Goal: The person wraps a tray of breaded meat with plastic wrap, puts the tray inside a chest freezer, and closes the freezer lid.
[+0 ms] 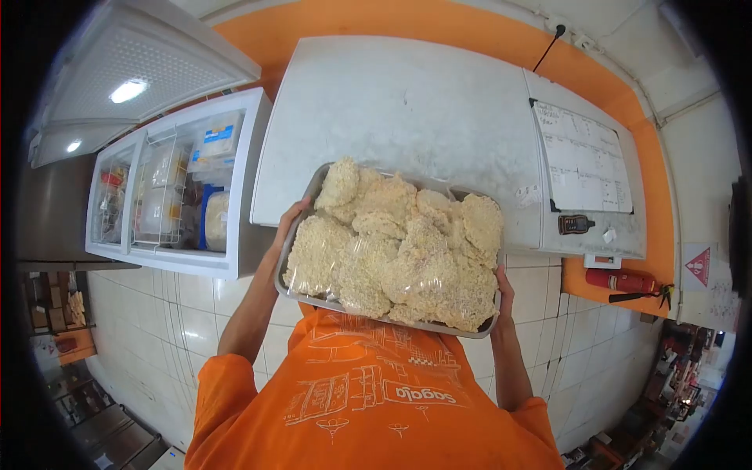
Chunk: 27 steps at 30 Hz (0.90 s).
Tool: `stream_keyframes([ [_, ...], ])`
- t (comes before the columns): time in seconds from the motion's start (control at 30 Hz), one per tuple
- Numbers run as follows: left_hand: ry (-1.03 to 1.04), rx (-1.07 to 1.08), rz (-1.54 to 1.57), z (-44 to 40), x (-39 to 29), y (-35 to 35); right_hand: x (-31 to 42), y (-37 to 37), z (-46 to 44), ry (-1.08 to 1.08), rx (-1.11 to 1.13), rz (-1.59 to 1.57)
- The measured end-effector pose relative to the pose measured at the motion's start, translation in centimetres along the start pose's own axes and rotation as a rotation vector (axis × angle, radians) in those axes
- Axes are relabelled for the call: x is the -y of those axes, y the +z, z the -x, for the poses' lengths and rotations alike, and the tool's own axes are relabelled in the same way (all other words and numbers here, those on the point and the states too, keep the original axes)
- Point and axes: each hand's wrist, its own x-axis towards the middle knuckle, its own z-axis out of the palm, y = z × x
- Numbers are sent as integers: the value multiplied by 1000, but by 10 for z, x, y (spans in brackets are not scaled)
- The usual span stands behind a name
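Held in front of my orange shirt is a metal tray (285, 287) heaped with breaded pieces (392, 251), pale and crumb-coated, under clear plastic wrap. My left hand (293, 215) grips the tray's left edge, and most of its fingers are hidden beneath the rim. On the opposite side, my right hand (505, 294) holds the right edge, its fingers also partly out of sight. The tray tilts slightly, lower on the right. Behind it is the closed white lid of a chest freezer (399, 98).
To the left stands an open chest freezer (249, 180) with wire baskets and packaged food, its lid (157, 47) raised. A whiteboard (580, 157) and a black handheld device (576, 225) lie on the right freezer. A red fire extinguisher (623, 282) is at the right.
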Motion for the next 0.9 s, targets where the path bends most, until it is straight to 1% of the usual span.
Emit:
stream_keyframes([
  [0.07, 48, 15, -13, 5, 2, 5, 3, 7, -2, -36, 33, 9],
  [0.13, 58, 24, 45, 2, 7, -1, 2, 8, -9, -54, 103, -66],
  [0.2, 133, 71, 37, -5, 13, -8, -1, 12, -15, -107, 132, -77],
  [0.27, 246, 90, 43, -25, 22, -30, -7, 6, -33, -165, 174, -90],
  [0.3, 239, 68, 67, -31, 22, -30, -4, 5, -40, -207, 152, -52],
  [0.33, 256, 81, 63, -33, 16, -22, 3, 7, -47, -245, 129, -17],
  [0.4, 229, 206, 134, -53, -12, -4, 30, 21, -83, -239, 151, -9],
  [0.47, 246, 225, 135, -80, -35, -6, 43, 30, -122, -222, 163, -12],
  [0.53, 241, 252, 156, -97, -49, -7, 53, 33, -149, -219, 274, -5],
  [0.57, 298, 234, 146, -101, -50, -6, 53, 34, -155, -225, 286, 2],
  [0.6, 312, 239, 147, -105, -51, -12, 50, 33, -156, -227, 256, -4],
  [0.67, 274, 92, 94, -113, -56, -27, 44, 36, -156, -221, 240, -1],
  [0.73, 262, 71, 90, -88, -59, -7, 31, 37, -148, -307, 218, -51],
  [0.8, 238, -63, 53, -96, -63, -9, 22, 23, -168, -273, 191, -56],
  [0.83, 194, -1, 110, -102, -61, -17, 16, 13, -174, -255, 159, -67],
  [0.87, 186, -8, 109, -108, -60, -26, 9, 3, -182, -248, 151, -71],
  [0.9, 226, -10, 37, -110, -55, -32, 3, -6, -184, -256, 166, -89],
])
